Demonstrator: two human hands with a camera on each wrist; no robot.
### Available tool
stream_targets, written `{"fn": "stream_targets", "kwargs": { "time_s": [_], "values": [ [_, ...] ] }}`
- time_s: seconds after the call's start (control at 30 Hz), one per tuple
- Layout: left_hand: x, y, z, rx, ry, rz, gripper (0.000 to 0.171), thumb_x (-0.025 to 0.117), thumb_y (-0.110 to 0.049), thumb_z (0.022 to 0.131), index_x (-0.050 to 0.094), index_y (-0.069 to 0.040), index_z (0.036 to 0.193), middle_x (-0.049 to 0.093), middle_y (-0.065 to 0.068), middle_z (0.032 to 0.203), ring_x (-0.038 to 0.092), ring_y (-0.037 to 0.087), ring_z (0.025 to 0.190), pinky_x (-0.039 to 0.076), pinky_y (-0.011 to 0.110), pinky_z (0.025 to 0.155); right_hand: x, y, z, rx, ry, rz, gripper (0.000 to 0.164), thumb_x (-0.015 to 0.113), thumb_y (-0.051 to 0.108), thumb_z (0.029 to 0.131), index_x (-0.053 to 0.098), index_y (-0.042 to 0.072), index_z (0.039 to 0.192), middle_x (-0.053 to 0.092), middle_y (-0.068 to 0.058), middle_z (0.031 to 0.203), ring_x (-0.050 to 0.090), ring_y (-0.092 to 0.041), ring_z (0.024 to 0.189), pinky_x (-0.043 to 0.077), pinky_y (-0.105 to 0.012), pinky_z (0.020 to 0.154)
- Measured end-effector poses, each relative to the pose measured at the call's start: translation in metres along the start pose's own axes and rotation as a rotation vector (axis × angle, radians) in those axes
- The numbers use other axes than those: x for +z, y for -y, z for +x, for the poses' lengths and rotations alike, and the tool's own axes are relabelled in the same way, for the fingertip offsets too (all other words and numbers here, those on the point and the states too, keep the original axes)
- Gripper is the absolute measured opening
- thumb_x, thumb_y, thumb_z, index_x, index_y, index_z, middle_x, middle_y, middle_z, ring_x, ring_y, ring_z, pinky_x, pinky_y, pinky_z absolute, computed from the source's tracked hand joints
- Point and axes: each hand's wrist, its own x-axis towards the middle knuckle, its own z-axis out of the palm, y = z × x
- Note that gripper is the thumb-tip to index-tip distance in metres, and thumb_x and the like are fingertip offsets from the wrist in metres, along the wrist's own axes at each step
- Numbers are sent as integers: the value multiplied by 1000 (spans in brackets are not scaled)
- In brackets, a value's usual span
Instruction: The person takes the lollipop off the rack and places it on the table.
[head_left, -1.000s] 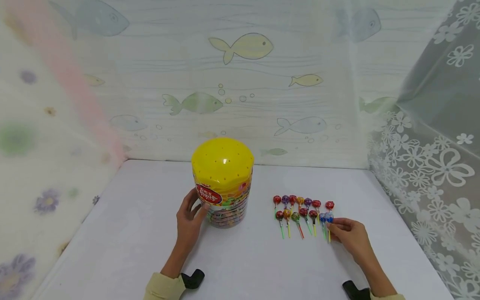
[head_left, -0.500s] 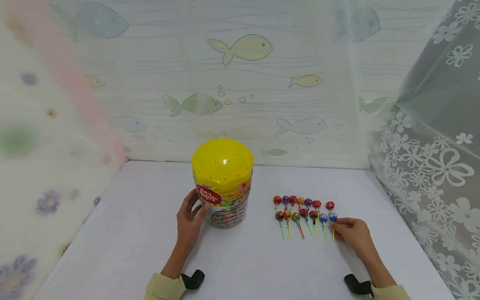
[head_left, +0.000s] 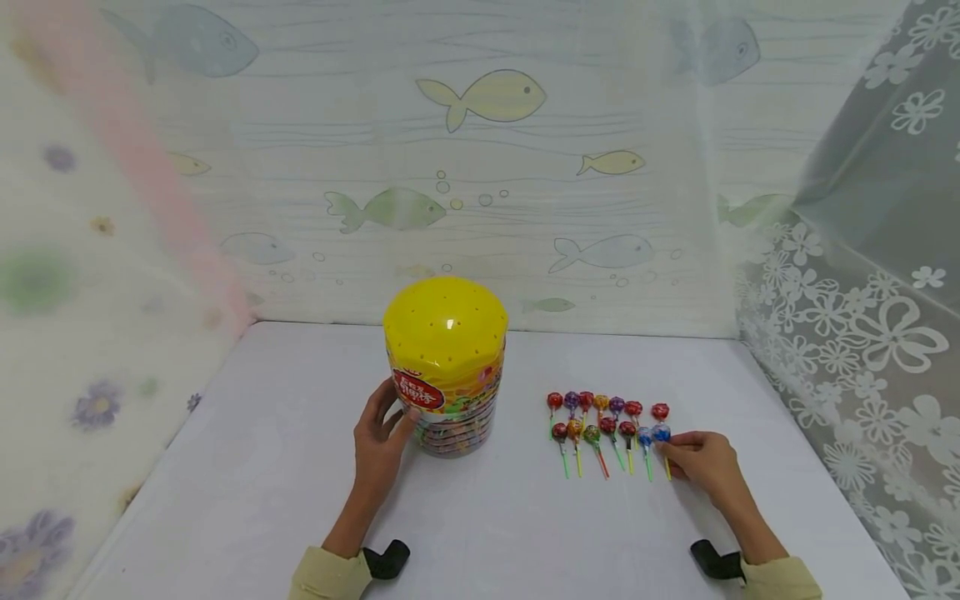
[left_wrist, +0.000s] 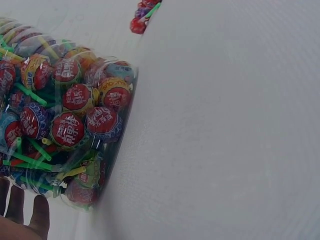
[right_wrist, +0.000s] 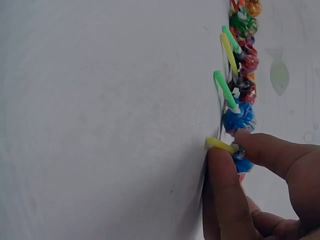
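Observation:
In the head view a large clear jar of lollipops (head_left: pixel 453 429) with a yellow lid (head_left: pixel 446 321) stands left of centre. My left hand (head_left: pixel 381 446) holds its left side, thumb at the front; fingertips show beside the jar wall in the left wrist view. To the right lie two rows of wrapped lollipops. At the right end of the front row, my right hand (head_left: pixel 705 462) pinches a blue lollipop (right_wrist: pixel 243 165) with a yellow stick between thumb and fingers. Beside it lies another blue lollipop (right_wrist: pixel 239 118) with a green stick.
Behind the front row, a red lollipop (head_left: pixel 660 411) lies at the back row's right end, apart from the others. A white cloth covers the table (head_left: pixel 480 533). Fish-print curtain (head_left: pixel 480 167) hangs behind, with lace (head_left: pixel 855 367) at the right.
My right hand shifted the blue lollipop slightly right, then its head tipped back left towards the neighbouring blue one. My left hand and the jar stay put.

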Motion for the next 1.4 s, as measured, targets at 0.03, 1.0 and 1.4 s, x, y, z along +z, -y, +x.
{"fn": "stream_targets", "kwargs": {
  "time_s": [0.03,1.0,1.4],
  "values": [
    [0,0,0,0,0,-1,62,68,-5,96,43,-11,153,49,1,152,46,9,140,44,24,111,0,0,0,1,2,-8,48,71,24,94,60,-14,120,72,-21,96,66,-13,71,58,-25,60],
    [-6,0,6,-39,66,45,60,64,-9,99,40,-10,154,46,5,155,42,16,144,42,23,112,-10,11,-34,-283,-32,-80,45,55,28,106,58,-9,132,71,-23,113,71,-30,98,62,-36,78],
    [-43,-8,-4,-11,246,642,60,48,-37,107,30,-19,161,29,10,167,16,37,156,14,69,121,27,19,-62,-578,-165,-363,74,60,39,102,30,0,158,36,-29,157,31,-51,144,30,-69,113]
  ]
}}
